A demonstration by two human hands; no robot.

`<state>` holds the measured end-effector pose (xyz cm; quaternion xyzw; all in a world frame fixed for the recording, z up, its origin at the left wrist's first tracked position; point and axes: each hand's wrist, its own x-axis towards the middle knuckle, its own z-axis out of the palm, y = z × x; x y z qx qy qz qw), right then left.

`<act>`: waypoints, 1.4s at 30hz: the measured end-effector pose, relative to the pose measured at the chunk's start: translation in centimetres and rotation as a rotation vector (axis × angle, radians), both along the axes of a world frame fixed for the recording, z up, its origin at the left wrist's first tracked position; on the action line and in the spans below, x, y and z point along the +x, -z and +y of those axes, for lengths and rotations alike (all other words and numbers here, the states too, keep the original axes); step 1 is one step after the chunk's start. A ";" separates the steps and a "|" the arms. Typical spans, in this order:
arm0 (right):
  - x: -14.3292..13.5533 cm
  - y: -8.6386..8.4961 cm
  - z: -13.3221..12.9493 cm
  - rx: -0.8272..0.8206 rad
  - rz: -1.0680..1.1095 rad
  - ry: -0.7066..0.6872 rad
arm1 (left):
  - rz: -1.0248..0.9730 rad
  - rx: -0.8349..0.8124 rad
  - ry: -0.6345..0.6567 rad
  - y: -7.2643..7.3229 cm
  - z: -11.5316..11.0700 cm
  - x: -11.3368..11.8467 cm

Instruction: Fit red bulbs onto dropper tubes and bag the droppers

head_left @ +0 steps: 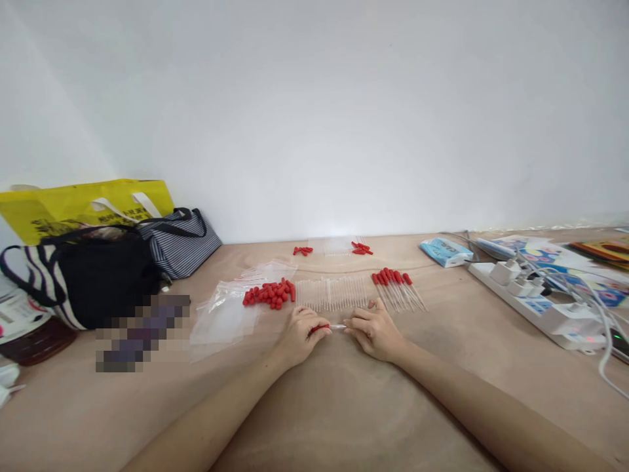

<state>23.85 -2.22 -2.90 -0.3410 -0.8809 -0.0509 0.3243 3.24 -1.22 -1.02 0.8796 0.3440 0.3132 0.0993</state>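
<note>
Fingers of your left hand (297, 335) pinched on a red bulb (320, 327); those of your right hand (372, 333) pinched on the slim clear tube (337, 326) in line with it, between your hands. Just beyond: comb-like row of clear tubes (331, 294). Left of that: heap of matte, stubby bulbs (269, 294), then thin, glossy plastic bags (226, 321). Right: fan of red-topped tubes (399, 288). All on the wood-grain table (324, 413).

A hand could pass over the worktop (319, 419) between the forearms (236, 393); ahead, caps (271, 295), tubes (339, 293) and droppers (392, 280) barred the way, with the power strip (545, 308) farther right.
</note>
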 end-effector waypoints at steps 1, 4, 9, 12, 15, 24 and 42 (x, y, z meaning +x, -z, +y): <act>0.0 -0.1 0.0 0.005 -0.005 0.002 | -0.002 0.011 -0.001 0.0 0.0 0.0; -0.2 -0.2 0.1 0.002 -0.012 -0.004 | 0.001 0.040 0.010 0.1 0.0 -0.1; -0.2 -0.4 0.1 -0.045 -0.012 -0.031 | 0.003 0.099 0.059 0.3 -0.1 -0.2; -0.3 -0.4 0.0 -0.065 -0.033 -0.029 | -0.005 0.138 0.077 0.4 0.0 -0.2; -0.5 -0.4 0.0 -0.084 -0.054 -0.014 | -0.014 0.172 0.084 0.5 0.1 -0.2; -0.6 -0.7 0.2 -0.052 -0.076 0.000 | -0.086 0.139 0.089 0.4 0.1 -0.3; -0.9 -0.8 -0.6 -0.093 0.002 0.027 | -0.081 0.103 0.088 0.4 0.2 -0.2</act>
